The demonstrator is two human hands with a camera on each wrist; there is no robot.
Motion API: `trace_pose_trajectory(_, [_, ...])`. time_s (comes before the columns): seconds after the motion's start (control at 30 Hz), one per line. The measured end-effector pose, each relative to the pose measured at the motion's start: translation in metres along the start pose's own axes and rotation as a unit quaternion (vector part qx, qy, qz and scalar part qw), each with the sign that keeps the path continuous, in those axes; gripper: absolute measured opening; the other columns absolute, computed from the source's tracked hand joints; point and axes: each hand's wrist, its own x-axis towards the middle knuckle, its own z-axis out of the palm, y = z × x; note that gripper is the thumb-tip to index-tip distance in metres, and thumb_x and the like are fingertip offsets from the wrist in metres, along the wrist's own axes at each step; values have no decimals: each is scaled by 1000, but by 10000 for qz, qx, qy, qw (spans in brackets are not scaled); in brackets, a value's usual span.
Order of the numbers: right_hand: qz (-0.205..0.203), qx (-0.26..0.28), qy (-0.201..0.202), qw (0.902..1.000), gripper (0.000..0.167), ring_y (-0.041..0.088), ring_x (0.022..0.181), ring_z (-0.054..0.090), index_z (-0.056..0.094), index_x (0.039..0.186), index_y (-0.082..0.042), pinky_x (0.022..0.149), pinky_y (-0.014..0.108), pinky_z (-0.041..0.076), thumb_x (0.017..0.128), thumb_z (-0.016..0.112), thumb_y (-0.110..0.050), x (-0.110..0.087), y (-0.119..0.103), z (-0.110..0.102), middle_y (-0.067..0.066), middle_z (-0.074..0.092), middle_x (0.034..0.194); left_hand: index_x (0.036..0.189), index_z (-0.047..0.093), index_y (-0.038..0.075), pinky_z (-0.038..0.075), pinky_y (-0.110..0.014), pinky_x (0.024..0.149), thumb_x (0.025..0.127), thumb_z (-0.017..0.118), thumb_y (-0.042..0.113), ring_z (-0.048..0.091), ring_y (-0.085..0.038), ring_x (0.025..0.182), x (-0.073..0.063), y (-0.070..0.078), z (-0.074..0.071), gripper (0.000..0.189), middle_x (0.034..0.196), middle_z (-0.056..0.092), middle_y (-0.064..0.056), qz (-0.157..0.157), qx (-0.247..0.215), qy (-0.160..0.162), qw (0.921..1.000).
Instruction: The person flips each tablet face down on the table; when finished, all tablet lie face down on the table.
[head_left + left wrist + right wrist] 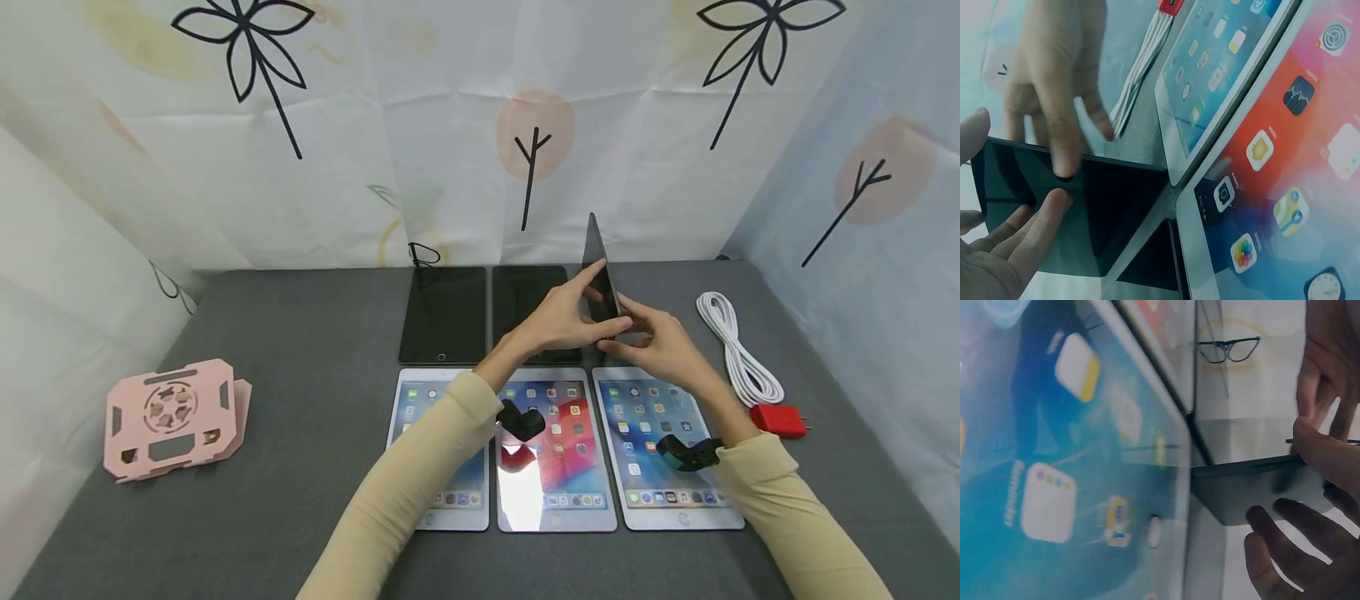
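Both of my hands hold a dark tablet up on its edge at the back of the table, its glossy screen facing left. My left hand holds it from the screen side, fingers against the glass. From the right, my right hand pinches the near edge, with its thumb on the screen side and fingers spread by the grey back. Below the hands lie a lit white tablet on the right and another white tablet in the middle.
Two dark tablets lie at the back, with glasses behind. A third white tablet is partly under my left sleeve. A white cable and red charger lie right; pink stands lie left.
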Motion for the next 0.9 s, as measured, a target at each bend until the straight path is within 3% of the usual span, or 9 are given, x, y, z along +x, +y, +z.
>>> trace_pose_trajectory(0.2, [82, -529, -342, 9980, 55, 51, 115, 66, 54, 141, 5, 93, 59, 56, 94, 75, -15, 1, 14, 13, 32, 63, 134, 166, 9, 17, 59, -22, 81, 95, 71, 33, 77, -26, 101, -3, -4, -1, 95, 144, 57, -16, -44, -38, 95, 9999])
trace_pose_trajectory(0.33, [51, -716, -324, 9969, 49, 48, 109, 69, 59, 134, 3, 92, 60, 56, 94, 75, -18, 0, 17, 17, 29, 71, 121, 166, 9, 19, 59, -23, 82, 95, 71, 34, 77, -25, 102, -4, -5, 0, 96, 145, 56, -15, -87, -106, 109, 9998])
trace_pose_trajectory(0.5, [-100, -781, -222, 9966, 49, 47, 107, 70, 59, 135, 3, 90, 59, 57, 93, 76, -18, 1, 18, 20, 28, 72, 119, 166, 7, 18, 59, -24, 81, 94, 73, 32, 76, -26, 102, -5, -5, 1, 98, 146, 54, -17, -136, -149, 210, 9996])
trace_pose_trajectory(0.73, [59, -769, -349, 9964, 71, 47, 113, 68, 42, 153, 1, 90, 57, 57, 94, 75, -18, 0, 15, 19, 29, 69, 126, 166, 5, 17, 60, -25, 81, 93, 75, 28, 75, -28, 107, -9, -4, 5, 102, 149, 49, -18, -284, -518, 355, 9976])
trace_pose_trajectory(0.9, [146, -754, -391, 9963, 66, 49, 116, 66, 45, 150, 6, 93, 59, 55, 95, 73, -19, -1, 14, 18, 32, 66, 129, 166, 9, 17, 60, -28, 84, 93, 76, 27, 74, -29, 109, -12, -4, 7, 99, 148, 51, -18, -349, -682, 575, 9954])
